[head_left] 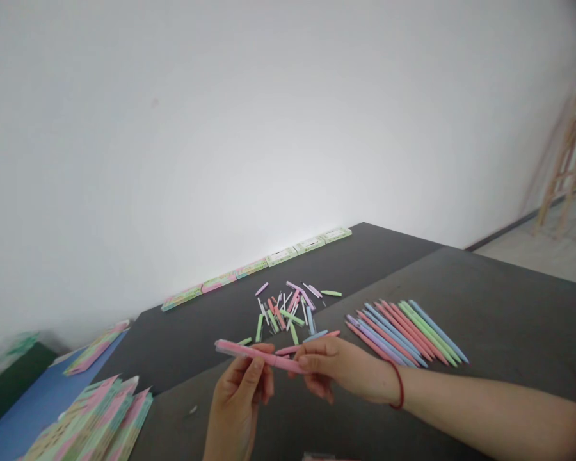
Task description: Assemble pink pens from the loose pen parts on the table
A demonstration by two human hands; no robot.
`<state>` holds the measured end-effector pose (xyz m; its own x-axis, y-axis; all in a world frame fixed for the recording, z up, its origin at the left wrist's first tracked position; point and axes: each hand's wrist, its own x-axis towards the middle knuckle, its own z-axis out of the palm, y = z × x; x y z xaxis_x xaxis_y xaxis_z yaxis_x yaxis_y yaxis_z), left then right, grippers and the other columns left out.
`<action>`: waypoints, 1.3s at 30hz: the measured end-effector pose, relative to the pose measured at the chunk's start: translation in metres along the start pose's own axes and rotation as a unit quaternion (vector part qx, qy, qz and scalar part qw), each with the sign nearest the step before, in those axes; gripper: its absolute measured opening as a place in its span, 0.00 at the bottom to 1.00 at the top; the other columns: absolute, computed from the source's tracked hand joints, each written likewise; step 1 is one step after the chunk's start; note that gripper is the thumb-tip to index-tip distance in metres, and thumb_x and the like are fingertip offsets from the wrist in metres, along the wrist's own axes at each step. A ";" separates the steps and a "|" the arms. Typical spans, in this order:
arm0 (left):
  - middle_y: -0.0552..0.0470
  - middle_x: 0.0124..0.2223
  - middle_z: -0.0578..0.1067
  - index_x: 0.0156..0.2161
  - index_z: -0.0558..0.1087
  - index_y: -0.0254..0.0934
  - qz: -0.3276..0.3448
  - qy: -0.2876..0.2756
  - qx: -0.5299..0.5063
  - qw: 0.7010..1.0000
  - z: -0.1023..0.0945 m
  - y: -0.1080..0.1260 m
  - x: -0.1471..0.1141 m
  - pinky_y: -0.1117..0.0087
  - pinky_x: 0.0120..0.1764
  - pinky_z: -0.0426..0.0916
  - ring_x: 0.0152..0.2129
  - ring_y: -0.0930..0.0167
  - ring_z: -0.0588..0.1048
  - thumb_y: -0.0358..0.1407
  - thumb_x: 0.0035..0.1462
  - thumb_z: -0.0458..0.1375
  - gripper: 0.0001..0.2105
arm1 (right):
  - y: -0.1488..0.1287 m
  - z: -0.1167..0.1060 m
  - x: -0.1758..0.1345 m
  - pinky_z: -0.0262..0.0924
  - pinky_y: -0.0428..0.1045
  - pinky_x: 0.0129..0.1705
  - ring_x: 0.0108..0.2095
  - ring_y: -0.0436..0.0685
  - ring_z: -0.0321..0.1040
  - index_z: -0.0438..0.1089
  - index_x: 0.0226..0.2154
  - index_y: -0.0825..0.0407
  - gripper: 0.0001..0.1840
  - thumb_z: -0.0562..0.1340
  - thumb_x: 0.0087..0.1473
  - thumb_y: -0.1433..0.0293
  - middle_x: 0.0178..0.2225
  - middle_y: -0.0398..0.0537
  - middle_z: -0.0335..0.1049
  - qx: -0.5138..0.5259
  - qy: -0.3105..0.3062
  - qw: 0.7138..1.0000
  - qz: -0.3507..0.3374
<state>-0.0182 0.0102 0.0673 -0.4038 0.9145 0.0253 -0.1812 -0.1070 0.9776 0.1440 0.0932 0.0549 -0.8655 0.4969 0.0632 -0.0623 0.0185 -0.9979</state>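
A pink pen (pixel 230 347) is held roughly level above the dark table, spanning both hands. My left hand (pixel 244 384) pinches it near the middle, thumb on the near side. At its right end, my right hand (pixel 333 366) has thumb and fingers closed on the pen; a red cord circles that wrist. Just beyond the hands lies a loose pile of pen parts (pixel 279 315), with green, pink, purple and blue barrels, caps and white refills. To the right of my right hand, a row of pastel pens (pixel 406 333) lies side by side.
Flat pastel boxes (pixel 282 256) line the table's back edge along the white wall. Stacked pastel packages (pixel 93 422) sit at the lower left, with another package (pixel 96 349) on a blue surface (pixel 29 403). A wooden rack (pixel 571 153) stands at the far right.
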 end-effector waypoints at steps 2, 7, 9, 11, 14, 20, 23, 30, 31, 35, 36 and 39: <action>0.58 0.17 0.66 0.34 0.76 0.33 0.000 -0.002 0.006 1.000 0.000 -0.002 0.001 0.78 0.20 0.55 0.16 0.78 0.62 0.44 0.42 0.64 0.17 | -0.002 0.000 -0.001 0.49 0.42 0.22 0.20 0.46 0.56 0.64 0.34 0.54 0.12 0.61 0.50 0.62 0.20 0.37 0.61 -0.061 0.056 0.996 -0.032; 0.58 0.17 0.66 0.33 0.76 0.32 -0.004 -0.016 0.010 1.000 0.003 -0.002 0.001 0.78 0.20 0.54 0.15 0.79 0.62 0.45 0.43 0.64 0.16 | -0.006 0.002 -0.002 0.51 0.42 0.22 0.18 0.45 0.56 0.62 0.28 0.54 0.14 0.58 0.52 0.60 0.17 0.38 0.61 0.048 0.011 0.999 0.006; 0.58 0.17 0.66 0.33 0.76 0.33 -0.005 -0.021 0.003 1.000 0.003 -0.001 0.001 0.78 0.20 0.55 0.15 0.79 0.62 0.45 0.44 0.64 0.16 | -0.006 0.002 -0.001 0.50 0.42 0.19 0.16 0.45 0.54 0.62 0.28 0.55 0.17 0.57 0.51 0.56 0.17 0.38 0.59 0.142 -0.051 0.987 0.051; 0.58 0.17 0.67 0.33 0.76 0.33 -0.007 -0.022 0.003 1.000 0.003 0.000 0.001 0.78 0.20 0.56 0.15 0.78 0.63 0.45 0.43 0.64 0.16 | -0.006 0.001 -0.001 0.50 0.42 0.19 0.16 0.45 0.54 0.63 0.30 0.56 0.19 0.58 0.50 0.55 0.17 0.38 0.59 0.147 -0.062 0.985 0.058; 0.57 0.16 0.68 0.33 0.76 0.32 -0.014 -0.018 0.012 1.000 0.003 -0.003 0.002 0.78 0.20 0.55 0.15 0.78 0.63 0.45 0.42 0.65 0.17 | -0.005 0.001 -0.003 0.50 0.42 0.22 0.20 0.46 0.57 0.63 0.30 0.55 0.14 0.63 0.47 0.61 0.20 0.38 0.62 0.003 0.017 1.000 -0.003; 0.58 0.17 0.68 0.33 0.76 0.33 -0.021 -0.022 0.007 1.000 0.004 -0.008 0.000 0.78 0.20 0.54 0.15 0.78 0.63 0.45 0.43 0.65 0.17 | 0.000 0.002 -0.004 0.51 0.43 0.24 0.19 0.46 0.57 0.65 0.29 0.56 0.13 0.57 0.54 0.61 0.18 0.40 0.61 0.048 -0.021 0.999 0.007; 0.58 0.17 0.67 0.34 0.76 0.33 -0.027 -0.031 -0.010 0.999 0.005 -0.007 -0.002 0.78 0.21 0.56 0.15 0.78 0.63 0.45 0.43 0.65 0.16 | 0.004 0.002 0.000 0.50 0.43 0.22 0.17 0.45 0.53 0.65 0.31 0.58 0.17 0.58 0.52 0.58 0.17 0.38 0.56 0.248 -0.126 0.958 0.075; 0.59 0.16 0.66 0.31 0.75 0.33 -0.014 0.000 -0.016 1.000 0.007 -0.014 -0.001 0.79 0.20 0.55 0.14 0.80 0.62 0.45 0.42 0.65 0.16 | -0.005 -0.002 -0.004 0.51 0.44 0.26 0.22 0.48 0.58 0.63 0.33 0.55 0.14 0.58 0.52 0.60 0.23 0.41 0.63 -0.072 -0.016 0.997 -0.028; 0.60 0.16 0.66 0.31 0.74 0.33 -0.011 0.006 -0.014 1.000 0.007 -0.016 0.000 0.79 0.19 0.55 0.14 0.80 0.61 0.45 0.42 0.65 0.16 | -0.008 -0.002 -0.006 0.50 0.44 0.28 0.24 0.48 0.58 0.64 0.33 0.54 0.11 0.59 0.52 0.63 0.24 0.41 0.63 -0.160 0.021 0.985 -0.055; 0.60 0.17 0.66 0.31 0.73 0.34 0.004 0.009 0.004 1.000 0.005 -0.022 -0.002 0.80 0.18 0.54 0.13 0.80 0.61 0.45 0.44 0.64 0.15 | -0.015 -0.002 -0.008 0.50 0.45 0.31 0.25 0.48 0.57 0.62 0.24 0.54 0.13 0.53 0.57 0.66 0.22 0.42 0.61 -0.245 0.050 0.965 -0.081; 0.60 0.17 0.66 0.31 0.73 0.35 0.008 0.006 0.005 1.000 0.005 -0.023 -0.003 0.80 0.18 0.55 0.14 0.80 0.61 0.45 0.44 0.64 0.15 | -0.014 -0.001 -0.006 0.50 0.45 0.30 0.24 0.48 0.57 0.62 0.24 0.55 0.14 0.52 0.57 0.65 0.21 0.42 0.60 -0.185 0.029 0.980 -0.059; 0.60 0.18 0.67 0.31 0.73 0.35 0.015 -0.003 0.003 1.000 0.004 -0.022 -0.004 0.80 0.19 0.57 0.14 0.80 0.62 0.45 0.45 0.64 0.14 | -0.005 -0.003 0.001 0.51 0.45 0.25 0.19 0.47 0.53 0.64 0.28 0.56 0.13 0.54 0.55 0.63 0.17 0.39 0.55 0.089 -0.057 0.993 0.050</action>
<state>-0.0091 0.0102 0.0469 -0.4033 0.9134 0.0557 -0.1631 -0.1317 0.9778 0.1450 0.0962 0.0594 -0.9218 0.3870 -0.0240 -0.0516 -0.1838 -0.9816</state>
